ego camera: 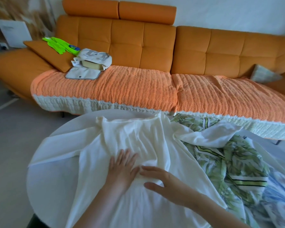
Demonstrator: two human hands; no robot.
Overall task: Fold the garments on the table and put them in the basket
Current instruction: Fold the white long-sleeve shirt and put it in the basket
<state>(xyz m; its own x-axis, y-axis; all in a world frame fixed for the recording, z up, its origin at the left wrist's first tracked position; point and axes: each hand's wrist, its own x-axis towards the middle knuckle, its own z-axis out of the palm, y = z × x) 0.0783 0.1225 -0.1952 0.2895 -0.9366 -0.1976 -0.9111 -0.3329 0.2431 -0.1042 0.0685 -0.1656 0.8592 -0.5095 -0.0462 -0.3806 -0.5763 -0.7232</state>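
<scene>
Fingers of the left hand (122,168): straight, spread, laid flat, gripping nothing, pressing the cream garment (138,137).
Fingers of the right hand (163,180): extended toward the left hand, nearly touching it, resting on the same cloth. A low ridge of fabric rises between thumb and forefinger, with no curl round it.

Cream garment: soft, finely ribbed knit, creased lengthwise. It is spread across the middle of the table (53,178), one sleeve running out to the left rim.

Table: round, smooth, white. Its left arc is bare, and its far edge sits just beside the sofa's hem.

Leaf-print garment (237,162): thin, green on white with striped bands, crumpled in a heap at the right and touching the cream piece. A pale blue-streaked cloth (278,195) lies beyond it (blurred, kind unclear).

Sofa (127,38): orange, tufted in squares, with a bolster headrest. The seat cover (105,86) is an orange waffle weave with a cream scalloped border.

On the seat: a beige cloth bag (92,60) and neon-green fabric (58,45).
</scene>
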